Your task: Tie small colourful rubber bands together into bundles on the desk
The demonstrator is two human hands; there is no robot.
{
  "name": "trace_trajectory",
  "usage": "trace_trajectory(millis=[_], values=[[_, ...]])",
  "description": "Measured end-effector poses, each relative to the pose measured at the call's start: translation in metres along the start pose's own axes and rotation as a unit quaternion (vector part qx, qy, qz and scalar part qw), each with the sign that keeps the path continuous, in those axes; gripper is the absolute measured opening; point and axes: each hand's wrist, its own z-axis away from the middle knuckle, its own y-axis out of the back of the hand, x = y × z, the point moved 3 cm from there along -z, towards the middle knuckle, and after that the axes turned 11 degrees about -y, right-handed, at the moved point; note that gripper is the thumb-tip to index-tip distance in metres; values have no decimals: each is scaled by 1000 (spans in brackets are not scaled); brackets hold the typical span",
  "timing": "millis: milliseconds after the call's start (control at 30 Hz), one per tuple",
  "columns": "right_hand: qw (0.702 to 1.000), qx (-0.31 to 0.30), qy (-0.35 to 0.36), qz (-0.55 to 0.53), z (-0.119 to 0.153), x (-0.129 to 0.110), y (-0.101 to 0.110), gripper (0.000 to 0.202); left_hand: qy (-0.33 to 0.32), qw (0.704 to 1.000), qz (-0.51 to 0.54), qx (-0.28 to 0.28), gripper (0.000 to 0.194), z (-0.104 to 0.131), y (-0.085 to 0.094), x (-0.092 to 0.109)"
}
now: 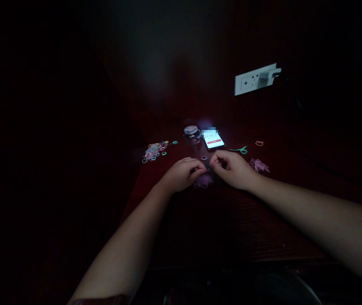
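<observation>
My left hand [184,174] is closed, thumb and forefinger pinched together just above a pile of small purple bands [203,181]. Facing it, my right hand [232,168] is curled with its fingertips drawn together, a short gap from the left fingertips. Anything held in either pinch is too small and dark to make out. A single purple ring-shaped band [204,158] lies just beyond the gap between the hands. To the right of my right hand sits a second bunch of pinkish-purple bands [259,165].
A lit phone [215,141] lies behind the hands, beside a round lidded clear jar [192,134]. Mixed coloured bands [154,151] are heaped at left. Green bands [243,150] and an orange one [259,143] lie at right. A wall socket [257,79] holds a plug.
</observation>
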Motion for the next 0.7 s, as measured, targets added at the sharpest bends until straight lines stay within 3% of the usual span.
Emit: trace_trajectory(millis=[300,700], values=[[1000,18,0,14,0,-1,2,13,-43,995,-47,-75,15,2,2,-4],[999,24,1,30,0,1,1,14,-23,994,-71,-74,15,3,-1,-7]])
